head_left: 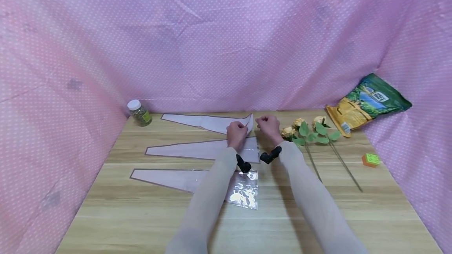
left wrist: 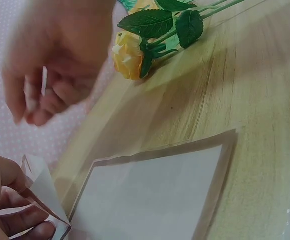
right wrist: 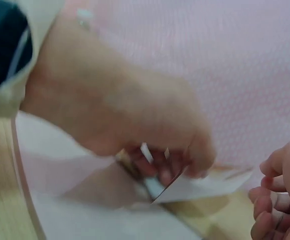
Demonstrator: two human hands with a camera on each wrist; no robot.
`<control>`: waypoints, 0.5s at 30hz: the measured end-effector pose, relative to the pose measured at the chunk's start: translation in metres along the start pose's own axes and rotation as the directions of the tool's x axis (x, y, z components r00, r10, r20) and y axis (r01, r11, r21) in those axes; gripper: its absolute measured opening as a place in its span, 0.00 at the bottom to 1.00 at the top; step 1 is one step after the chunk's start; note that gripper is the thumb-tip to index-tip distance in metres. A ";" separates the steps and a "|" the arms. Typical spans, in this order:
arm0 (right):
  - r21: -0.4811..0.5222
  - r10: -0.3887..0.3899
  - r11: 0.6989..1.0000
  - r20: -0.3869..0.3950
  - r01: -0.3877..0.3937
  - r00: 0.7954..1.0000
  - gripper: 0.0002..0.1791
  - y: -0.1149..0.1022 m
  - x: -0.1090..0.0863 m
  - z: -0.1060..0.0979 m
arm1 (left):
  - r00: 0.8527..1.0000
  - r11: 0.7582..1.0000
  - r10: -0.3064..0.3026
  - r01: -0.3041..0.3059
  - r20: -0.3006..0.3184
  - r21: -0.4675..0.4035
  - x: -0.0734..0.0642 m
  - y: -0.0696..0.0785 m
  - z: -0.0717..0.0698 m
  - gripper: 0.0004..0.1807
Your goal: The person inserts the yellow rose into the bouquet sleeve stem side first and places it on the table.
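Just right of the frame's middle, the left hand (head_left: 236, 133) pinches the top white wrapper (head_left: 212, 123), hiding part. The right hand (head_left: 269, 125) curls nearby; I can't tell if it's holding anything. The left arm (head_left: 211, 195) covers some of the bottom wrapper (head_left: 166, 176).

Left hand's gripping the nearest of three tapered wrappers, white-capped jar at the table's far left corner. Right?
Not the nearest: the head view shows the left hand gripping the farthest wrapper of the three. The white-capped jar at the table's far left corner is correct.

Three wrappers (head_left: 183, 150) lie left of the roses (head_left: 298, 122).
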State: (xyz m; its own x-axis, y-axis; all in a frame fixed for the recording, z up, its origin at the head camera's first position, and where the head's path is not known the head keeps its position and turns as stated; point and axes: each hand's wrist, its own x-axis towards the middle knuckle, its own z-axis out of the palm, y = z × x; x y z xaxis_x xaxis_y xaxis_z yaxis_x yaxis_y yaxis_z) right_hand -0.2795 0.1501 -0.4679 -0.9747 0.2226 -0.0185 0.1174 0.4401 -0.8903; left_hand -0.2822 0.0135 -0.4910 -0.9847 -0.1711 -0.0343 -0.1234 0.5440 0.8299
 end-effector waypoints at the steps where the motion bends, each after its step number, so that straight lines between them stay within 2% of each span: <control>1: 0.012 -0.006 1.000 0.009 0.006 1.000 0.14 -0.003 -0.001 -0.003 | 1.000 1.000 0.000 0.000 0.000 0.000 0.000 0.000 0.000 0.05; 7: 0.063 -0.021 0.998 0.067 0.017 0.998 0.15 -0.019 -0.006 -0.028 | 1.000 1.000 0.013 -0.013 0.006 -0.021 0.001 -0.002 0.000 0.05; 15: 0.103 -0.032 0.994 0.074 0.024 0.997 0.17 -0.034 -0.021 -0.065 | 1.000 0.999 0.020 -0.020 0.017 -0.039 0.001 -0.005 0.001 0.05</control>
State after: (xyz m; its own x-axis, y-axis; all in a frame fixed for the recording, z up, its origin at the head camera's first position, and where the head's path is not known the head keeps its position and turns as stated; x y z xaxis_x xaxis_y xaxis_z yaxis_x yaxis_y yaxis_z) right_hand -0.2505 0.1870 -0.4079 -0.9893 0.1440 -0.0239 0.0739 0.3534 -0.9326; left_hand -0.2826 0.0116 -0.4955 -0.9890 -0.1458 -0.0268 -0.0990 0.5146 0.8517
